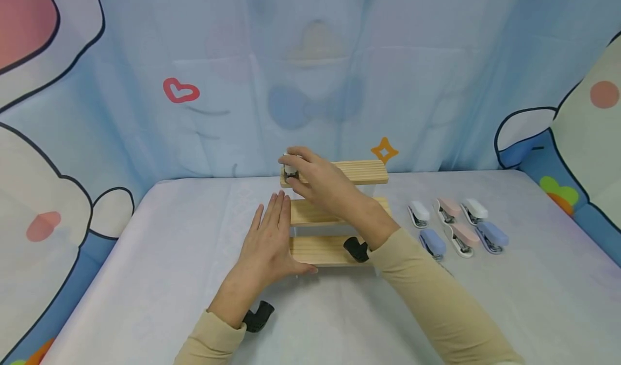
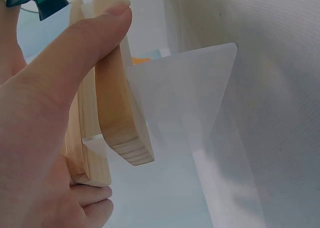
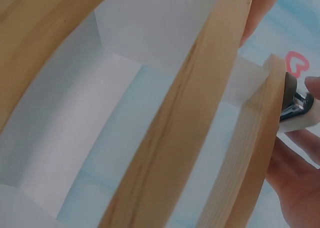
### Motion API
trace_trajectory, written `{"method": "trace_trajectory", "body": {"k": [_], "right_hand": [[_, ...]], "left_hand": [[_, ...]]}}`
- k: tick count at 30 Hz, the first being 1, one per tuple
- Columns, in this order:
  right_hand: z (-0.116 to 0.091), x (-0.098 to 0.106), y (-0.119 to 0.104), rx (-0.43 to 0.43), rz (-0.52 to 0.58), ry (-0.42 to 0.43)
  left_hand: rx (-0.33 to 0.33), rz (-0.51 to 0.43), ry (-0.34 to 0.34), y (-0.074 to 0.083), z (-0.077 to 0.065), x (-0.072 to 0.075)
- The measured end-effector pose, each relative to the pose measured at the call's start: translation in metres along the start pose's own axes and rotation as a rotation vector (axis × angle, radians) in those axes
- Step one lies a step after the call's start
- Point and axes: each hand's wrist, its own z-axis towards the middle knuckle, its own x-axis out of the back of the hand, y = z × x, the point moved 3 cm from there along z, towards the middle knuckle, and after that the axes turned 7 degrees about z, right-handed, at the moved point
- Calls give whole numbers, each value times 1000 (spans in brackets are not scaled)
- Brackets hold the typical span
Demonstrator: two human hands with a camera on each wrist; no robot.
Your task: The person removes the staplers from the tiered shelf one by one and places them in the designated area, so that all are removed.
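Observation:
A stepped rack of three wooden planks, with translucent side supports, stands in the middle of the table. At the left end of its top plank (image 1: 361,172), my right hand (image 1: 325,184) grips a small white stapler (image 3: 302,119) with a dark base. The stapler touches the plank in the right wrist view. My left hand (image 1: 269,241) rests along the rack's left side, fingers straight beside the middle plank (image 1: 308,214). Its thumb lies against the front edge of the bottom plank (image 1: 320,250).
To the right of the rack lie several mini staplers: white (image 1: 419,214), pink (image 1: 448,207) and blue (image 1: 492,236). A white cloth covers the table (image 1: 121,279). Behind it hangs a blue printed curtain (image 1: 218,128). Black wrist-worn pieces (image 1: 356,249) show at both wrists.

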Motion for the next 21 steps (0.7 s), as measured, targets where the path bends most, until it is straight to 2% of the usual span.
{"method": "trace_trajectory", "body": {"k": [6, 12, 21], "right_hand": [[-1, 2, 1, 18, 49, 69], [-2, 2, 2, 34, 54, 99], [-7, 5, 3, 26, -14, 141]], "left_hand": [[7, -7, -20, 0, 0, 0], [6, 0, -15, 0, 0, -1], [7, 6, -12, 0, 0, -1]]}}
